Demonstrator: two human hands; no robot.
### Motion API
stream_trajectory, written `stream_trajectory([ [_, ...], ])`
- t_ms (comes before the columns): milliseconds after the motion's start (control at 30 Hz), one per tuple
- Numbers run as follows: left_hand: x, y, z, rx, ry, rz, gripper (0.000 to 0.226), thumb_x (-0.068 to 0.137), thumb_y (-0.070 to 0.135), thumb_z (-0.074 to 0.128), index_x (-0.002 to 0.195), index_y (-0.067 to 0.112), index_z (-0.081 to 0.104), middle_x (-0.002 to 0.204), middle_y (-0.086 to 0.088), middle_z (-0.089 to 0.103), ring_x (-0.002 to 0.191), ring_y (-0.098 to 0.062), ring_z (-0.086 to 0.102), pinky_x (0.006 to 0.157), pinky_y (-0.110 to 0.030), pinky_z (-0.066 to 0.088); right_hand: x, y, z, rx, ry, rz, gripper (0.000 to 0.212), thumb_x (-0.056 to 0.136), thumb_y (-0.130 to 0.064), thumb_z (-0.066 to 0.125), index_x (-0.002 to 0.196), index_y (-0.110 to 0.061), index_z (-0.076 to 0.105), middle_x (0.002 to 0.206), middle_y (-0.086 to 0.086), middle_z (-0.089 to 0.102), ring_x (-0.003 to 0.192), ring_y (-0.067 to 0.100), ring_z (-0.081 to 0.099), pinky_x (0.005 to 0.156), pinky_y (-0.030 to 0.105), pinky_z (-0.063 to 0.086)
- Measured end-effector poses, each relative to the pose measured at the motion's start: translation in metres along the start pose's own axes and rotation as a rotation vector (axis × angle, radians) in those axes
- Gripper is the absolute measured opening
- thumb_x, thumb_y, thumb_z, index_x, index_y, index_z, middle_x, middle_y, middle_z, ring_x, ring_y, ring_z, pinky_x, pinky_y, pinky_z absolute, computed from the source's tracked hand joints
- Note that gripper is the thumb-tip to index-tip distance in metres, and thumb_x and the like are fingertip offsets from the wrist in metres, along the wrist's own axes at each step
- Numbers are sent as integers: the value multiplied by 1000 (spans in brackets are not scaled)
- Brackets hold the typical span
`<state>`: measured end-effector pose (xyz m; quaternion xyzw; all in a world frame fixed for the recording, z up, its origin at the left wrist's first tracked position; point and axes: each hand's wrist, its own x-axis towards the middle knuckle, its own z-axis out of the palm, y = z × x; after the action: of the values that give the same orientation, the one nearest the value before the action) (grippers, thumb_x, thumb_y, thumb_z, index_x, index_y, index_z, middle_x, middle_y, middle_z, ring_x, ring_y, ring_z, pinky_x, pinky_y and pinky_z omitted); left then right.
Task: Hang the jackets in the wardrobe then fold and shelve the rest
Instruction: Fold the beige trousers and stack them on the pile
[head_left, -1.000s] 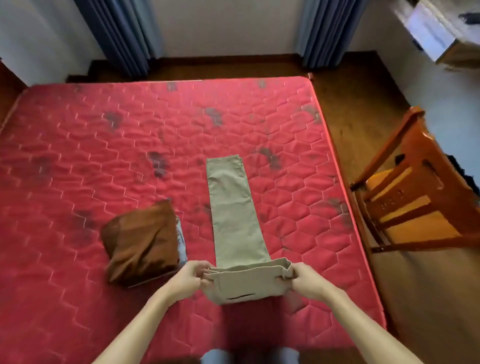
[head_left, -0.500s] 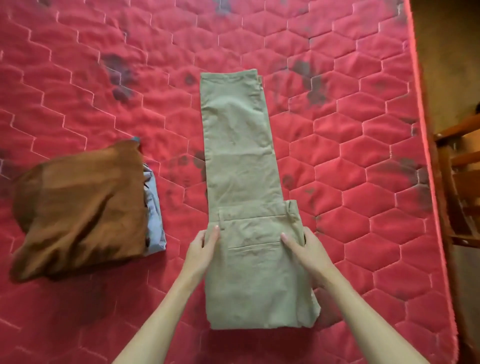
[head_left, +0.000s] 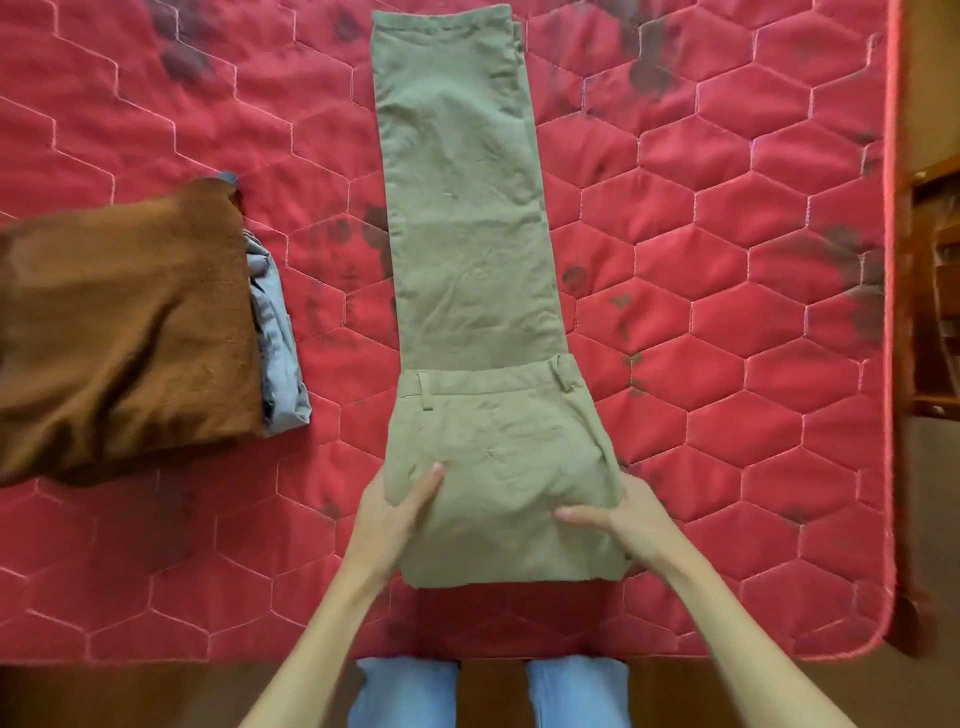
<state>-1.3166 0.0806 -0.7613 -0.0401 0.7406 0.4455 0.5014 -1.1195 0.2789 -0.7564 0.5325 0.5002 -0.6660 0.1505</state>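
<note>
Khaki trousers (head_left: 467, 249) lie lengthwise on the red quilted mattress (head_left: 727, 291), legs pointing away from me, with the waist part folded over onto the legs near me. My left hand (head_left: 395, 514) grips the left edge of that folded part, thumb on top of the cloth. On the right edge, my right hand (head_left: 618, 519) holds the fold with its thumb lying across the fabric. To the left sits a folded brown garment (head_left: 124, 332) stacked on a folded grey-blue one (head_left: 278, 332).
The mattress's right edge (head_left: 891, 364) runs along a wooden floor, where part of a wooden chair (head_left: 940, 291) shows at the far right. My legs in blue jeans (head_left: 405, 691) stand against the mattress's near edge.
The waist end was laid over the legs. Both hands slid back toward me from the waistband to the fold's near sides. The camera dropped closer over the trousers.
</note>
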Motion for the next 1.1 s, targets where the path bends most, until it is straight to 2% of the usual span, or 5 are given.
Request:
stream_trajectory([
  [167,-14,-35,-14,80,-156,-159,92,48,71,87,122,25,57,113,8,74,103,1,69,79,-14,53,-12,33,4,99,-14,61,68,64,-49,88,122,-24,64,109,-9,75,101,9,71,87,27,56],
  [433,-42,-57,-16,-65,-104,-215,16,88,22,73,101,13,74,95,0,80,93,-16,75,70,-19,57,-32,50,6,70,26,62,34,76,-29,84,102,-10,75,90,-4,79,81,6,74,63,17,54],
  [600,-61,-101,-16,191,-161,-192,54,73,50,84,117,23,68,105,12,77,100,-3,71,88,-24,55,-42,95,15,-171,-69,115,68,67,-65,79,120,-24,68,107,-14,75,103,4,70,98,34,53],
  [967,-98,-147,-9,506,155,-224,59,77,69,59,77,12,76,81,-3,76,86,-26,70,81,-44,54,-71,146,32,-457,334,90,47,78,-66,63,52,-30,52,80,2,55,83,24,50,79,37,41],
  [1100,-104,-115,-1,215,144,-422,29,94,37,67,102,9,72,98,-10,74,82,-27,71,66,-41,61,-82,115,13,-299,222,147,45,82,-48,73,56,-20,50,64,2,47,65,18,43,59,32,31],
])
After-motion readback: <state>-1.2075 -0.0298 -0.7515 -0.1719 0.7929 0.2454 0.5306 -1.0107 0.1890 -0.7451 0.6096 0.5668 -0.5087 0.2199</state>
